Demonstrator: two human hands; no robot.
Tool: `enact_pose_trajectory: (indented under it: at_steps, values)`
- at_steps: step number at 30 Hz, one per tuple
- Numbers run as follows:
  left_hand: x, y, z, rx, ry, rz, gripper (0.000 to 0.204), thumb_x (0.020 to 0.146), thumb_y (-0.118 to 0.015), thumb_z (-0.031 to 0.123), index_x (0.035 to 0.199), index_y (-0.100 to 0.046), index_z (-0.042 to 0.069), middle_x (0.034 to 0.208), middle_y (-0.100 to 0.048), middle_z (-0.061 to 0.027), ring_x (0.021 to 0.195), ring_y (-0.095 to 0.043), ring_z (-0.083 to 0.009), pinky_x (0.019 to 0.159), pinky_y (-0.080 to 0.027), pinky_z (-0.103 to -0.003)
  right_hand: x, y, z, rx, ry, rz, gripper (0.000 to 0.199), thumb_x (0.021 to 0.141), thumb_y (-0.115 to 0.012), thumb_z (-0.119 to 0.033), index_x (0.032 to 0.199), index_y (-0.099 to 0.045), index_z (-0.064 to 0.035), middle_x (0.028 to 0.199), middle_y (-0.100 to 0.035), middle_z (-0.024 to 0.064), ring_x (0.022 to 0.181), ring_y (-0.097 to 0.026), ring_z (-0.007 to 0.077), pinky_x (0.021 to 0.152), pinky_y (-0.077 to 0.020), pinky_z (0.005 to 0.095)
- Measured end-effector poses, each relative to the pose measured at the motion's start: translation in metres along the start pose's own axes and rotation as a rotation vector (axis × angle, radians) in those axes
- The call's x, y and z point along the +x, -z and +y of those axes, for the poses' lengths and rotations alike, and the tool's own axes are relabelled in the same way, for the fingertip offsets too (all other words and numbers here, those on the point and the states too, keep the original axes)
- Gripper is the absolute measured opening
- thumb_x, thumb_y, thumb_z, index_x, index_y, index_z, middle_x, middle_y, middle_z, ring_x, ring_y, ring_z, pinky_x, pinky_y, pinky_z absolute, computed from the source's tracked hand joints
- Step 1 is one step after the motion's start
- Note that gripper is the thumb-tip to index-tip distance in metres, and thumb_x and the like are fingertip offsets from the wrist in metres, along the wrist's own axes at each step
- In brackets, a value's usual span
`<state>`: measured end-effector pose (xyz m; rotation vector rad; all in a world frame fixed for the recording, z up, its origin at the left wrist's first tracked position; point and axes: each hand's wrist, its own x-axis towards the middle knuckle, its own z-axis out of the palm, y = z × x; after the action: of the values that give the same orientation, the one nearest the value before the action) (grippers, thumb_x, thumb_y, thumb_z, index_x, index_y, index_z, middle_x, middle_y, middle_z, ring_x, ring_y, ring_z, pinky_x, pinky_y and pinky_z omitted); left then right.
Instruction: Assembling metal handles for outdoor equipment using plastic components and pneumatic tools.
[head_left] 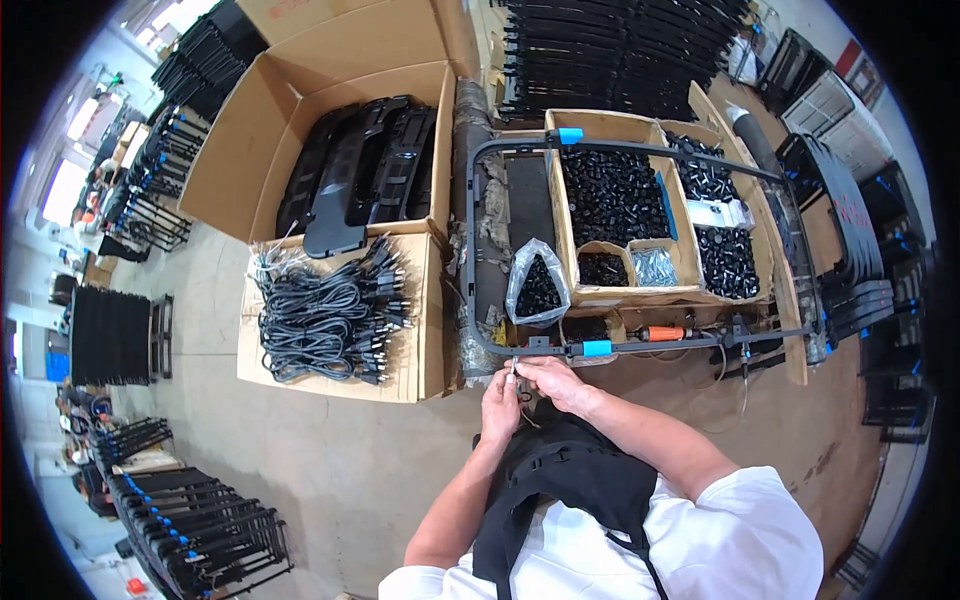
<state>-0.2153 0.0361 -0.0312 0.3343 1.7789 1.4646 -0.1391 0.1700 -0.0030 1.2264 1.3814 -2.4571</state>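
A black tubular frame (660, 346) with rounded corners and blue wraps lies across the bench. Just below its near left corner, my left hand (500, 404) and my right hand (554, 381) meet with their fingers pinched together. Something small and pale shows between the fingertips, too small to name. A thin dark loop hangs under the hands, and I cannot tell which hand holds it. A blue wrap (597, 348) sits on the near bar, right of my right hand. A clear bag (538, 284) of small black parts stands inside the frame.
Cardboard boxes of small black parts (610, 195) and silvery screws (653, 267) fill the bench. An orange-handled tool (664, 333) lies near its front. To the left, bundled black cables (335, 315) rest on cardboard before a carton (225, 165) of black panels. Stacked frames (200, 525) stand around.
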Motion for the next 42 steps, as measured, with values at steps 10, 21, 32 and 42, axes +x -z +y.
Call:
enact_pose_trajectory:
  at_steps: [10, 21, 32, 42]
  values:
    - [0.001, -0.011, 0.006, -0.007, 0.008, -0.02, 0.026, 0.115, -0.05, 0.023, 0.122, -0.066, 0.004, 0.08, -0.057, 0.0032, 0.061, -0.05, -0.0055, 0.054, -0.044, -0.024, -0.003, 0.01, 0.008, 0.178, -0.007, -0.013, 0.025, 0.107, -0.064, -0.032, 0.115, -0.076, -0.0125, 0.099, -0.067, -0.0045, 0.084, -0.05, 0.0091, 0.069, -0.0383, 0.0285]
    - [0.004, -0.031, 0.031, -0.123, 0.125, -0.017, 0.024, 0.114, -0.053, 0.025, 0.105, -0.063, 0.005, 0.076, -0.054, 0.0045, 0.065, -0.046, -0.0039, 0.056, -0.039, -0.023, -0.002, 0.03, 0.012, 0.034, -0.109, -0.021, 0.039, 0.107, -0.06, -0.045, 0.126, -0.071, -0.0132, 0.106, -0.066, -0.0004, 0.089, -0.052, 0.0138, 0.073, -0.0432, 0.0316]
    - [0.008, -0.026, 0.041, 0.22, 0.06, 0.134, 0.026, 0.109, -0.056, 0.016, 0.111, -0.071, -0.004, 0.097, -0.071, -0.003, 0.09, -0.06, -0.011, 0.08, -0.05, -0.03, -0.005, 0.051, 0.017, -0.085, -0.19, -0.062, 0.035, 0.106, -0.062, -0.043, 0.122, -0.071, -0.0139, 0.097, -0.062, -0.0028, 0.081, -0.051, 0.0105, 0.069, -0.0408, 0.0289]
    - [0.017, -0.031, 0.049, -0.28, 0.366, 0.244, 0.008, 0.105, -0.054, 0.015, 0.11, -0.06, 0.011, 0.084, -0.059, 0.0019, 0.068, -0.047, -0.0067, 0.061, -0.038, -0.024, -0.057, 0.089, -0.115, -0.538, 0.345, -0.43, 0.032, 0.101, -0.065, -0.033, 0.113, -0.078, -0.0062, 0.105, -0.076, 0.0133, 0.101, -0.072, 0.0254, 0.09, -0.0558, 0.0398]
